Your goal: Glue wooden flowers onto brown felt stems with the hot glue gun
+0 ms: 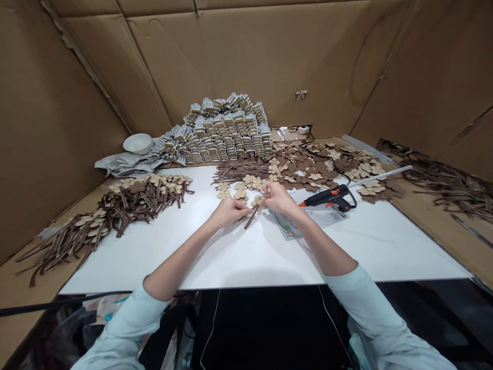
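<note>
Over the middle of the white board, my left hand is closed in a pinch at a narrow brown strip with pale edging. Close by on the right, my right hand has its fingers pinched at a beige flower cutout, which meets the strip's upper end. The fingertips partly cover both pieces. Several more beige flower cutouts lie just beyond my hands. Behind them is a pile of brown strips. A black and orange glue gun lies right of my right hand.
Strips joined with flowers are heaped at the left. Brown and beige flower cutouts spread at the back right. Stacked small packs and a white bowl stand behind. Cardboard walls enclose the board. A printed sheet lies under the glue gun.
</note>
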### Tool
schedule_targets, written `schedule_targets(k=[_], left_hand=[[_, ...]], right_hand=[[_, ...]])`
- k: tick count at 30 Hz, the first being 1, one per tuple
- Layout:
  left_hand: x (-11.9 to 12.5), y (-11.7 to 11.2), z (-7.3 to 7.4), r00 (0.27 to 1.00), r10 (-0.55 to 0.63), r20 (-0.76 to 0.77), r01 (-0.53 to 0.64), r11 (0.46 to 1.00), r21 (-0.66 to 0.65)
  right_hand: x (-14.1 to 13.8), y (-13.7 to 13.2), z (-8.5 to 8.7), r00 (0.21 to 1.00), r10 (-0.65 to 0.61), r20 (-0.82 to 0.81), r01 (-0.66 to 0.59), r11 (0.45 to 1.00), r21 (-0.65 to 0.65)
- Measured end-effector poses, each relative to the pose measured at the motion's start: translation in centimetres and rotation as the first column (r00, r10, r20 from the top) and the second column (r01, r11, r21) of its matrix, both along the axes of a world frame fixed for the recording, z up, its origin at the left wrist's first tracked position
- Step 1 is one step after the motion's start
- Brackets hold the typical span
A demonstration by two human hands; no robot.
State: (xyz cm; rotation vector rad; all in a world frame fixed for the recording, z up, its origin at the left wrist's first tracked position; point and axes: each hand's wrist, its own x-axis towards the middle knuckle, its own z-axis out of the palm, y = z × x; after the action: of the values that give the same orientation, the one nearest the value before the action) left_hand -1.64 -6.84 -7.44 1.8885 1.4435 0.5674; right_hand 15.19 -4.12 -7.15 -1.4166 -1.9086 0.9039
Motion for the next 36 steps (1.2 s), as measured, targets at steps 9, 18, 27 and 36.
schedule_targets(k=[9,18,27,36], left_hand=[[-0.2,0.3,-0.7,0.989,0.033,0.147,-0.042,0.997,0.061],[-0.4,0.4,-0.4,0.969,0.129,0.210,-0.125,0.992,-0.032],[-0.6,0.6,-0.2,0.907,0.247,0.340,-0.223,0.969,-0.108],[-0.1,0.2,0.0,0.801,0.312,0.511,-0.194,0.942,-0.273]], right_hand=[[-0.6,-0.3,-0.3,0.998,0.066,-0.001,-0.066,0.998,-0.013],[-0.4,-0.6,-0.2,0.941,0.286,-0.184,-0.304,0.949,-0.082],[0.5,-0.3,0.5,0.932,0.252,-0.259,-0.286,0.952,-0.104],[0.3,-0.2,0.3,0.963,0.192,-0.190,-0.214,0.972,-0.099]])
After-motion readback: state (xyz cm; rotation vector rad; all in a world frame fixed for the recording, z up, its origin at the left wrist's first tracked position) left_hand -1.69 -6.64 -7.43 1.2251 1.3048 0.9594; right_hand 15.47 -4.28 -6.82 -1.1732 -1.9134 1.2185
